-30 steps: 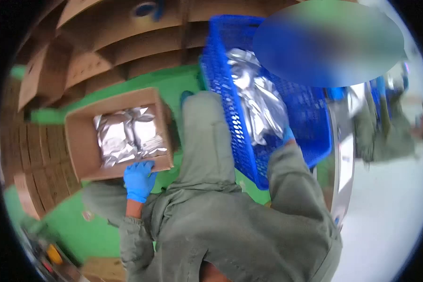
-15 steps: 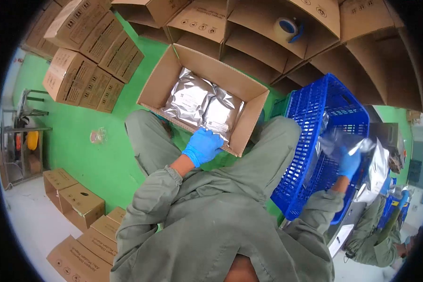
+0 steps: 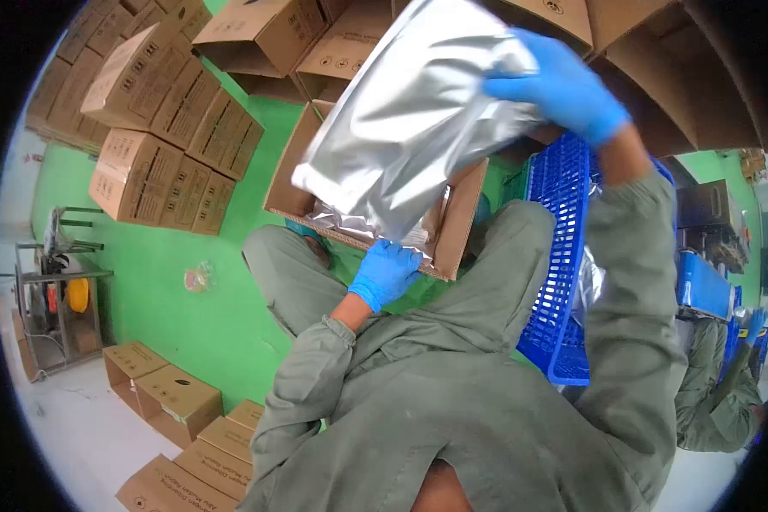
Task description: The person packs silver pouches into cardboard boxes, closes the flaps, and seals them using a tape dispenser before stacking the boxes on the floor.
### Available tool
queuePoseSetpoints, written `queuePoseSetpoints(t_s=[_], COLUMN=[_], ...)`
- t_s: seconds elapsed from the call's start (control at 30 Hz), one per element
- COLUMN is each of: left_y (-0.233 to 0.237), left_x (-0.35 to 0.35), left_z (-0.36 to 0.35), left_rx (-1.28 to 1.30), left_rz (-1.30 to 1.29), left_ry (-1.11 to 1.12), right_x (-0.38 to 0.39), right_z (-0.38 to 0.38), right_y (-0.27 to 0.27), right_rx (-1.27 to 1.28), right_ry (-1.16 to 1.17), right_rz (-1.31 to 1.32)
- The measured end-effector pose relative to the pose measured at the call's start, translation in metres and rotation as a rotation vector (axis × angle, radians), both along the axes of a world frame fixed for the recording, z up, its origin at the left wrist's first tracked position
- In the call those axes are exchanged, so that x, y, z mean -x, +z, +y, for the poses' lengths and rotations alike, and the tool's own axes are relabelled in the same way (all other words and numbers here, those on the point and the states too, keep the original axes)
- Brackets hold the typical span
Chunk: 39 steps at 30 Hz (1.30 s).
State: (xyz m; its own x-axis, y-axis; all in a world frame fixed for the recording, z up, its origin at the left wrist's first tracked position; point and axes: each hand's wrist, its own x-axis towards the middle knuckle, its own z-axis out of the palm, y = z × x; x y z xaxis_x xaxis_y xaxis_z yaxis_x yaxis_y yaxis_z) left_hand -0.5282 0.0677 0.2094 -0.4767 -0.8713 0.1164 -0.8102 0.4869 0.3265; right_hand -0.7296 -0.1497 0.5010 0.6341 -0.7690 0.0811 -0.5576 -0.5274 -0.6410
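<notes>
My right hand, in a blue glove, grips a large silver foil pouch by its right end. The pouch hangs tilted above an open cardboard box between my knees and hides much of it. Inside the box, a strip of other silver pouches shows below the raised one. My left hand, also gloved in blue, has its fingers closed over the box's near rim. To the right stands a blue plastic crate with foil pouches in it, partly covered by my right sleeve.
Stacked cartons stand at the left, and more cartons sit at the lower left. Open cardboard boxes line the far side. A metal stand is at the far left. Another person's sleeve shows at the right.
My right hand has come up and left from the blue crate, bringing a foil pouch over the cardboard box. My left hand stays at the box's near rim.
</notes>
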Motion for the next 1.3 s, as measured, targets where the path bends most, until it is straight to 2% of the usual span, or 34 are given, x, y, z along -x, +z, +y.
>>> queuePoseSetpoints(t_s=[0.03,0.1,0.17,0.23,0.27,0.33,0.4,0.43,0.47,0.5,0.53,0.57,0.6,0.63,0.67,0.7,0.73,0.77,0.8,0.83,0.87,0.9,1.0,1.03,1.07,1.13,1.2,1.3], left_y=[0.003,0.008,0.003,0.005,0.006,0.009,0.01,0.01,0.007,0.002,0.003,0.006,0.011,0.014,0.016,0.018,0.017,0.015,0.015,0.016,0.02,0.021,0.015,0.005,0.016,0.006,0.003,-0.008], left_x=[0.0,-0.002,-0.003,0.001,0.003,0.001,0.001,0.002,0.0,-0.001,0.001,0.004,0.006,0.006,0.006,0.004,0.005,0.006,0.005,0.004,0.005,0.007,0.005,0.001,0.003,0.002,0.003,0.0], left_z=[0.001,0.0,-0.001,-0.002,-0.003,-0.009,-0.007,-0.009,-0.01,-0.011,-0.012,-0.013,-0.015,-0.017,-0.018,-0.016,-0.016,-0.016,-0.016,-0.015,-0.015,-0.015,-0.014,-0.012,-0.01,-0.01,-0.006,-0.005], left_rx=[0.004,0.026,0.02,0.042,0.03,-0.019,-0.046,-0.049,-0.013,0.022,-0.004,-0.034,-0.033,-0.026,-0.029,-0.023,-0.014,-0.02,-0.018,-0.009,-0.006,-0.027,-0.034,-0.031,-0.012,-0.203,-0.135,-0.053], left_rz=[-0.01,0.005,0.015,-0.016,-0.017,-0.025,-0.068,-0.103,-0.045,0.029,0.027,0.023,0.005,-0.022,-0.003,-0.024,-0.047,-0.043,-0.045,-0.055,-0.012,-0.006,-0.004,-0.009,0.01,-0.069,-0.034,-0.008], left_ry=[-0.004,-0.022,-0.023,-0.004,-0.029,-0.015,-0.035,-0.047,-0.051,-0.066,-0.053,-0.033,-0.05,-0.047,-0.068,-0.062,-0.044,-0.033,-0.051,-0.045,-0.036,-0.028,0.019,0.008,0.031,0.06,0.094,0.048], right_x=[-0.014,-0.033,-0.043,-0.025,-0.013,0.012,0.056,0.094,0.133,0.186,0.242,0.303,0.336,0.385,0.402,0.435,0.451,0.465,0.489,0.466,0.443,0.435,0.443,0.452,0.459,0.474,0.488,0.511], right_z=[-0.011,0.005,0.042,0.088,0.099,0.112,0.109,0.097,0.089,0.083,0.083,0.091,0.108,0.125,0.155,0.192,0.225,0.258,0.289,0.279,0.264,0.244,0.188,0.184,0.179,0.175,0.161,0.108], right_y=[-0.019,-0.066,-0.102,-0.19,-0.197,-0.207,-0.176,-0.186,-0.175,-0.176,-0.184,-0.208,-0.22,-0.265,-0.29,-0.336,-0.383,-0.429,-0.486,-0.467,-0.443,-0.434,-0.434,-0.441,-0.447,-0.44,-0.417,-0.368], right_rx=[0.024,0.53,0.304,0.265,0.249,-0.202,-0.342,-0.256,-0.113,-0.114,0.024,0.171,0.356,0.377,0.503,0.181,-0.085,-0.281,-0.377,-0.584,-0.666,-0.733,-0.933,-0.95,-0.939,-0.893,-0.749,-0.323], right_ry=[0.045,0.029,0.049,0.192,0.17,0.159,-0.272,-0.463,-0.669,-0.943,-1.184,-1.419,-1.665,-1.957,-1.901,-1.866,-1.762,-1.538,-1.513,-1.789,-1.926,-1.856,-1.543,-1.505,-1.476,-1.482,-1.518,-1.457], right_rz=[0.08,0.009,0.315,0.303,0.303,0.353,-0.093,-0.268,-0.379,-0.373,-0.398,-0.343,-0.141,0.203,0.028,0.131,0.579,1.004,0.661,-0.092,-0.676,-0.856,-1.009,-0.996,-0.974,-0.9,-0.841,-0.731])
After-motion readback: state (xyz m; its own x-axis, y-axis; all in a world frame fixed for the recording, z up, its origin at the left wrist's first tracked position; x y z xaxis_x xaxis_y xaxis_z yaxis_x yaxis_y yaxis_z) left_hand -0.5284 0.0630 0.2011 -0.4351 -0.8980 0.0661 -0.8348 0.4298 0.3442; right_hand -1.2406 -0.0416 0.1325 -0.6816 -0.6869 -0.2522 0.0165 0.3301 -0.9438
